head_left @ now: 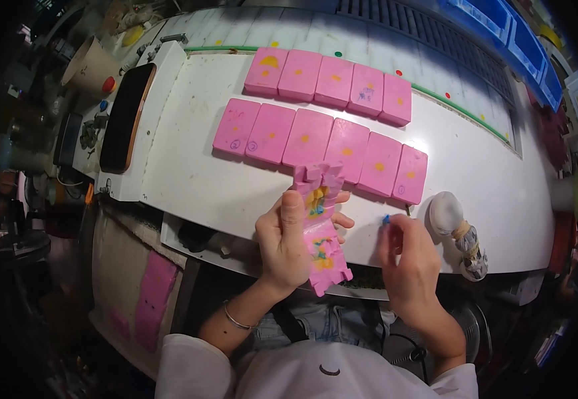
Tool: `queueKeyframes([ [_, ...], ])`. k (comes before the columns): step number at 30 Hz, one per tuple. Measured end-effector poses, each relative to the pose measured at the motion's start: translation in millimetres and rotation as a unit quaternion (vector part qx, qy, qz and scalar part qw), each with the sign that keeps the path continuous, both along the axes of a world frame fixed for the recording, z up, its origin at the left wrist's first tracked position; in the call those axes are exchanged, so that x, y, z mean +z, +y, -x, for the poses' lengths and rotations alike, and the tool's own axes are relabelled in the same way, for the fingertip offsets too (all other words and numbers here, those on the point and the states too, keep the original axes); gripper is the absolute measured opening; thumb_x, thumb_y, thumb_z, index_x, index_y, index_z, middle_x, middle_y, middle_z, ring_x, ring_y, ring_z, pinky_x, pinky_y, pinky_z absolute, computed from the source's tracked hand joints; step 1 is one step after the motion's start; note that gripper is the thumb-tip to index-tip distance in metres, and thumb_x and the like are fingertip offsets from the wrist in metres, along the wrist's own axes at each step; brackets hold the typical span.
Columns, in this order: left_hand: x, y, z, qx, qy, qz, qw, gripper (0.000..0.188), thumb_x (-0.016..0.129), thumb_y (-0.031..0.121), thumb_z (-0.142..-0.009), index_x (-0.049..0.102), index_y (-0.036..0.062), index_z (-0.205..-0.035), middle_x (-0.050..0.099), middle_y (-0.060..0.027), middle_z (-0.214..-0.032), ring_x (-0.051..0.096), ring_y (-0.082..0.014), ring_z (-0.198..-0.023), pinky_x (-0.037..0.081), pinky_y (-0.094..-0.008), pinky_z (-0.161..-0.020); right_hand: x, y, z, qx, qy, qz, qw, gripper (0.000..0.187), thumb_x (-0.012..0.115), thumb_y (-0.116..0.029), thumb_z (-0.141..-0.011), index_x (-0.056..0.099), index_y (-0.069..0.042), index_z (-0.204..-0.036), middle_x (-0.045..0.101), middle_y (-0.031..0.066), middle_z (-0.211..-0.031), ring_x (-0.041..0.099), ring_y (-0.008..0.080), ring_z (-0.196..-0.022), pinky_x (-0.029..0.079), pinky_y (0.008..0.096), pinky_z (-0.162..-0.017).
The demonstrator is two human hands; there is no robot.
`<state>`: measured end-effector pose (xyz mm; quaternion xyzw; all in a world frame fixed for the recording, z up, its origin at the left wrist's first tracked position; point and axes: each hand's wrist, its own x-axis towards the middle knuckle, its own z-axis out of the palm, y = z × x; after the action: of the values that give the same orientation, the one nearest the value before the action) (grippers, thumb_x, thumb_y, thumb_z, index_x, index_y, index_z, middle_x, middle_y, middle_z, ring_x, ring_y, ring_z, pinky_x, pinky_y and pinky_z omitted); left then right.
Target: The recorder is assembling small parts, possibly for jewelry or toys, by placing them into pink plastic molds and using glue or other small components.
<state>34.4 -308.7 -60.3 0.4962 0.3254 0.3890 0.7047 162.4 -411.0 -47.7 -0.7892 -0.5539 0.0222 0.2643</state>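
My left hand is closed round a pink rubbery mold, its thumb on the near face and fingertips showing behind. The mold is spread open, with yellow, blue and green patches in its hollows. To the right, my right hand pinches a small blue piece between thumb and fingers, just above the white tabletop; its exact kind is too small to tell. Beyond both hands lie two rows of pink blocks, a near row and a far row, most with yellow dabs on top.
A bundle with a rounded white head and banded grey wrapping lies right of my right hand. A dark phone-like slab rests at the table's left. Blue bins stand at the far right. A long pink slab lies lower left.
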Motion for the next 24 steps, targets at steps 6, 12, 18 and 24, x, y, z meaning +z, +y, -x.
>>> queueKeyframes([
  [6,3,0,-8,-0.020,-0.008,0.037,0.999,0.057,0.025,0.040,-0.099,0.055,-0.0081,-0.102,0.064,-0.0173,-0.097,0.066,-0.0195,-0.072,0.055,-0.0282,-0.059,5,-12,-6,0.096,0.103,-0.091,0.986,0.030,0.061,0.010,-0.072,0.057,0.005,-0.101,0.060,0.0173,-0.088,0.061,0.0282,-0.073,0.049,0.0331,-0.060],
  [12,17,-5,-17,-0.060,-0.047,0.079,0.994,0.059,0.023,0.040,-0.099,0.056,-0.0090,-0.102,0.064,-0.0182,-0.094,0.066,-0.0207,-0.072,0.054,-0.0289,-0.061,3,-6,-8,0.239,0.072,-0.212,0.945,0.039,0.063,0.007,-0.055,0.061,0.008,-0.093,0.061,0.0195,-0.090,0.062,0.0276,-0.070,0.051,0.0297,-0.059],
  [18,25,-9,-18,-0.081,-0.034,0.063,0.994,0.059,0.024,0.040,-0.099,0.055,-0.0097,-0.106,0.064,-0.0188,-0.094,0.065,-0.0206,-0.073,0.053,-0.0298,-0.064,15,-11,-13,0.313,-0.033,-0.207,0.927,0.030,0.063,0.004,-0.056,0.062,0.009,-0.086,0.060,0.0203,-0.094,0.062,0.0289,-0.075,0.052,0.0320,-0.062],
  [24,25,-9,-21,-0.102,-0.021,0.086,0.991,0.060,0.023,0.042,-0.099,0.055,-0.0092,-0.106,0.064,-0.0187,-0.094,0.065,-0.0211,-0.073,0.053,-0.0297,-0.064,14,-9,-19,0.334,-0.022,-0.215,0.917,0.031,0.063,0.002,-0.054,0.061,0.011,-0.084,0.060,0.0212,-0.095,0.062,0.0294,-0.075,0.051,0.0313,-0.061],
])
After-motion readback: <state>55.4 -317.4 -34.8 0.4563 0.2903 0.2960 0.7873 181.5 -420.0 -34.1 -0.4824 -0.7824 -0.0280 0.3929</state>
